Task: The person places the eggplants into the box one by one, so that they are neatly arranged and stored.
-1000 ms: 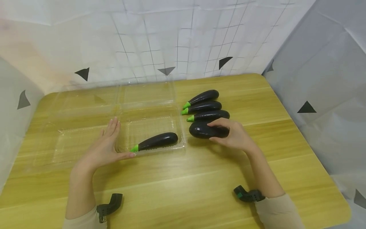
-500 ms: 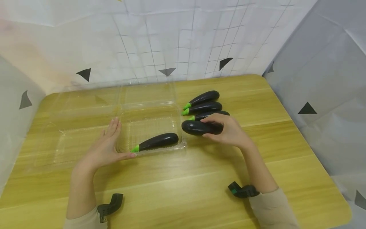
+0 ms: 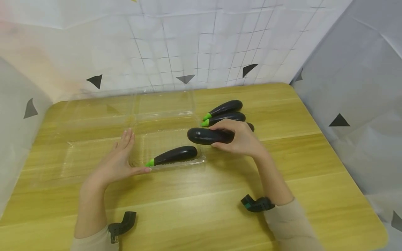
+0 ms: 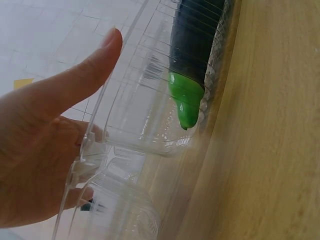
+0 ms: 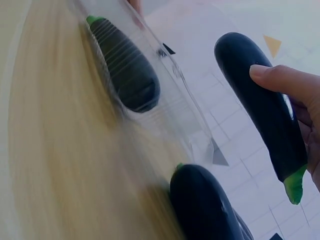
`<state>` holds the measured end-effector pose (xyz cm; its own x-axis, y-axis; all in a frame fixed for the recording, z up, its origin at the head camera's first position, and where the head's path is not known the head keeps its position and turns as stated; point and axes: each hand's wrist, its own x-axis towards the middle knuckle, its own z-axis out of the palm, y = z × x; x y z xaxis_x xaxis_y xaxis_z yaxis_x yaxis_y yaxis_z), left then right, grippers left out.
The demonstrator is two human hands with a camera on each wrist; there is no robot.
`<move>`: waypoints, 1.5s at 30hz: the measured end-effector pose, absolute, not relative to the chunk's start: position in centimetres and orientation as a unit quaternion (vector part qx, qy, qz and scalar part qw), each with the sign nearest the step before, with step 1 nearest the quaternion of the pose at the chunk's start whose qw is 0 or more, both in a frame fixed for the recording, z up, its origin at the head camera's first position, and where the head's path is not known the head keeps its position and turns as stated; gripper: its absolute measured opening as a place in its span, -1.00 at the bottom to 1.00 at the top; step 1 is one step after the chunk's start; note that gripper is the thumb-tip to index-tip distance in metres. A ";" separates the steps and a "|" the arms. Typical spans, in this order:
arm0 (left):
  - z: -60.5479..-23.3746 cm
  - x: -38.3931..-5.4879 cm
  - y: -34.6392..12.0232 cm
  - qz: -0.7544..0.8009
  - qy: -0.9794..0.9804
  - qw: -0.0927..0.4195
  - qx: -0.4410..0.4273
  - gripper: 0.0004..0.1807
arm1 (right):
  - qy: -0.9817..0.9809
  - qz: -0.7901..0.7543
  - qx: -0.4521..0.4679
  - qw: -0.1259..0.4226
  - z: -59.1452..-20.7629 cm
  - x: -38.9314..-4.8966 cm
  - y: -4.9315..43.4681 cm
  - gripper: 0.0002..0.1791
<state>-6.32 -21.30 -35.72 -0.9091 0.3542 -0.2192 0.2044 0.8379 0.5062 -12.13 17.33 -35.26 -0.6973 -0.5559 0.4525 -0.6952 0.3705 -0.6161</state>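
Note:
My right hand [image 3: 242, 141] pinches a dark purple eggplant [image 3: 199, 136] between thumb and fingers, held above the table by the right rim of a clear plastic container [image 3: 157, 139]. In the right wrist view its green stem end [image 5: 295, 187] hangs down, clear of the table. Another eggplant [image 3: 177, 155] lies along the near side inside the container, its green cap [image 4: 186, 97] toward my left hand [image 3: 114, 165]. That hand rests with straight fingers and extended thumb on the container's rim, over the seam between two compartments.
Eggplants [image 3: 226, 107] lie in a row right of the container, one partly hidden by my right hand. A second clear compartment [image 3: 91, 153] stands on the left; transparent lids [image 3: 163, 103] lean open at the back. White sheeting [image 3: 176, 45] rises behind the wooden table [image 3: 194, 209].
My right hand has lifted the eggplant off the row's near end and carried it left and slightly up, to the container's right rim. The left hand has stayed in place.

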 end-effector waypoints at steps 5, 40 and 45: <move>-35.7 -6.3 -21.3 0.243 0.946 0.152 0.152 0.39 | -0.817 0.410 0.394 0.094 -35.1 -12.5 16.6 -0.50; -35.4 -6.5 -21.3 0.241 0.947 0.151 0.152 0.38 | -0.794 0.416 0.440 0.057 -35.3 -14.9 10.0 -0.54; -35.4 -6.5 -21.3 0.246 0.945 0.152 0.150 0.38 | -0.804 0.405 0.434 0.037 -35.5 -15.0 9.1 -0.55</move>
